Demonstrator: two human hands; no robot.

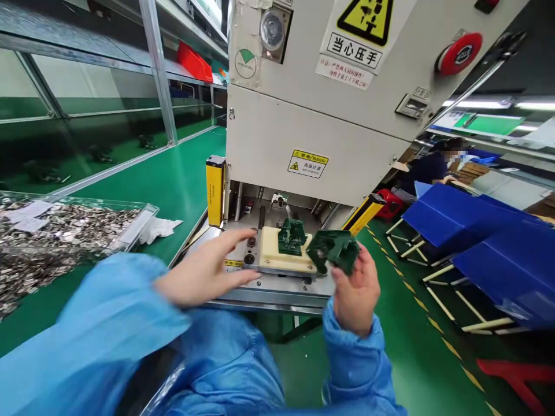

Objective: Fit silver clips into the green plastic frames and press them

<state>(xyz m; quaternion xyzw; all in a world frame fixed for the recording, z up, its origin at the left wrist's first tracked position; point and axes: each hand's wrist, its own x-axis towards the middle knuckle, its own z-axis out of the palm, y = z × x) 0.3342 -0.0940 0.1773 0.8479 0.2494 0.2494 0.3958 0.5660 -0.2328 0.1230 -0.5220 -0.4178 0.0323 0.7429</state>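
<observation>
Angular green part (pixel 336 251) in right hand (pixel 358 289)

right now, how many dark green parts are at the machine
2: one green part on the cream block, the other green part in the right hand. More could be hidden inside the machine.

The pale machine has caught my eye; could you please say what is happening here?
At the machine, a person's right hand holds a green part near the right end of a cream block. A second green part sits on the block. The left hand, open and apparently empty, is near the block's left side.
</observation>
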